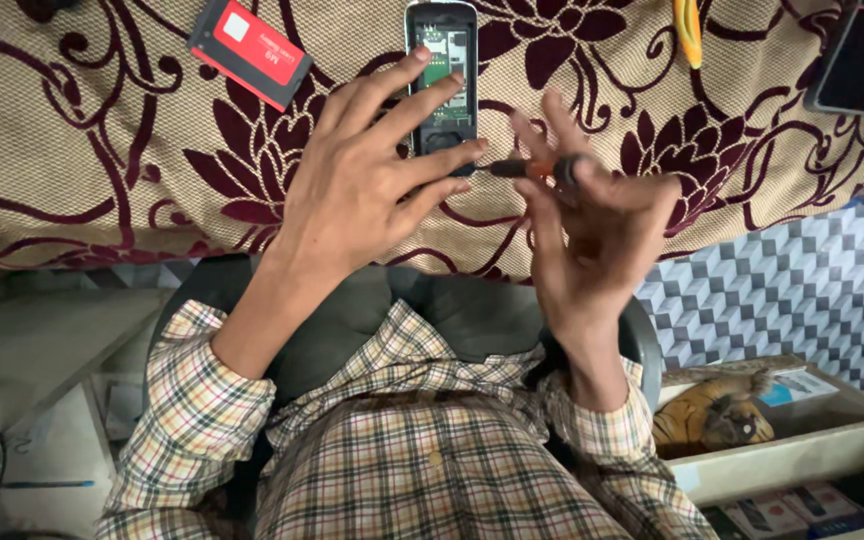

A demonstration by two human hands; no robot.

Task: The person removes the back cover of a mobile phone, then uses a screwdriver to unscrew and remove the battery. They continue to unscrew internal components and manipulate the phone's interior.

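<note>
Left hand (367, 175) lay spread, fingers pinning opened phone (441, 75) on patterned cloth (102, 150); right hand (592, 235) gripped screwdriver (532, 169) beside phone.

The person wears a plaid shirt (432, 460) in cream, brown, green and red, buttoned down the front, cuffs pushed back at seven and five o'clock; bare hands.

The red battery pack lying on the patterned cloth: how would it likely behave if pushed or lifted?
The red battery pack looks like a flat rigid slab, so it would probably slide rather than roll or tip. The textured patterned cloth likely resists sliding. It seems small enough to lift easily, though perhaps dense.
</note>
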